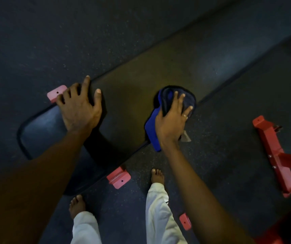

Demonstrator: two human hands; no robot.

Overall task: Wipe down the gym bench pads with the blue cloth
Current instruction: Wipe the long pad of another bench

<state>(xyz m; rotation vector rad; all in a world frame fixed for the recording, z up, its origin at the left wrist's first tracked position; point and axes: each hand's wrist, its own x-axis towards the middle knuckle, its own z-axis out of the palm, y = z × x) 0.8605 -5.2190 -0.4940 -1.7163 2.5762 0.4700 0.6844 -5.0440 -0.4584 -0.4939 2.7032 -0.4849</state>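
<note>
A long dark bench pad [134, 81] runs diagonally from lower left to upper right across the view. My left hand [79, 104] rests flat on the pad near its far edge, fingers spread. My right hand [172, 118] presses the bunched blue cloth [154, 127] against the pad's near edge, fingers straight over the cloth. A small white tag hangs from the cloth under my palm.
Red bench feet show at the far side [56, 93], near side [118, 176] and lower right [185, 221]. A red frame [274, 155] lies on the dark rubber floor [35, 32] at right. My bare feet [157, 176] stand close to the bench.
</note>
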